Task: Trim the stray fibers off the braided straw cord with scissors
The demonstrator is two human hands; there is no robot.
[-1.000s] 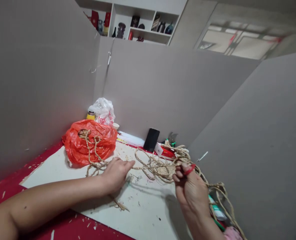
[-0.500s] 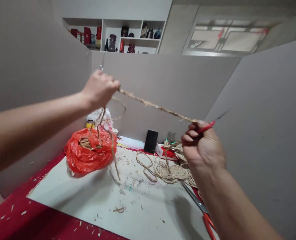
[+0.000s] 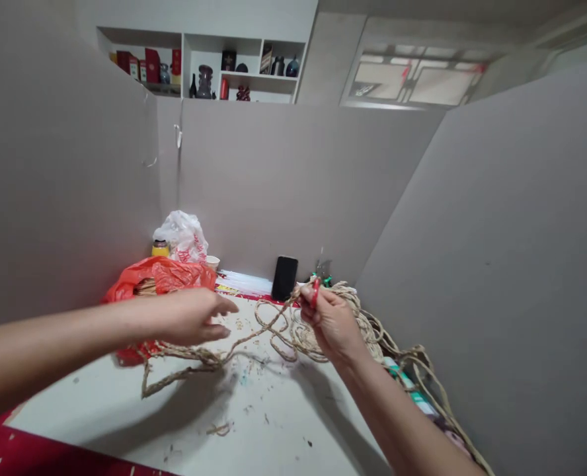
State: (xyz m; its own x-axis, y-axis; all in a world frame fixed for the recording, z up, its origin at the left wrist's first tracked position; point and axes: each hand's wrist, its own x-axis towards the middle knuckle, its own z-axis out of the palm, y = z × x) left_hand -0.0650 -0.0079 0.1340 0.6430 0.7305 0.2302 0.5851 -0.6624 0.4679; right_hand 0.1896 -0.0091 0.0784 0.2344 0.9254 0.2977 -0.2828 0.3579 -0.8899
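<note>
My right hand (image 3: 330, 320) is closed around a twisted straw-coloured rope (image 3: 254, 335), pinched between thumb and fingers. A small red-handled tool (image 3: 316, 293) with a thin metal tip also sits in that hand; its exact kind is unclear. From there the rope sags leftward into a loose bundle of strands. My left hand (image 3: 189, 317) hovers above this bundle, fingers apart, with nothing visible in it. Behind my right hand lies a coiled pile of similar rope (image 3: 363, 314), some of it trailing down the right side.
A red plastic bag (image 3: 149, 272) with straw strands stands at the left. Behind it are a white plastic bag (image 3: 182, 231), a yellow-labelled jar (image 3: 160, 248) and a cup (image 3: 213, 262). A phone (image 3: 284, 277) leans at the back. Fibre scraps dot the white board (image 3: 254, 430). Grey partitions surround the table.
The rope stretched taut between my hands has gone slack. My left hand has come down and let go of it; my right hand has moved left, still holding rope and tool.
</note>
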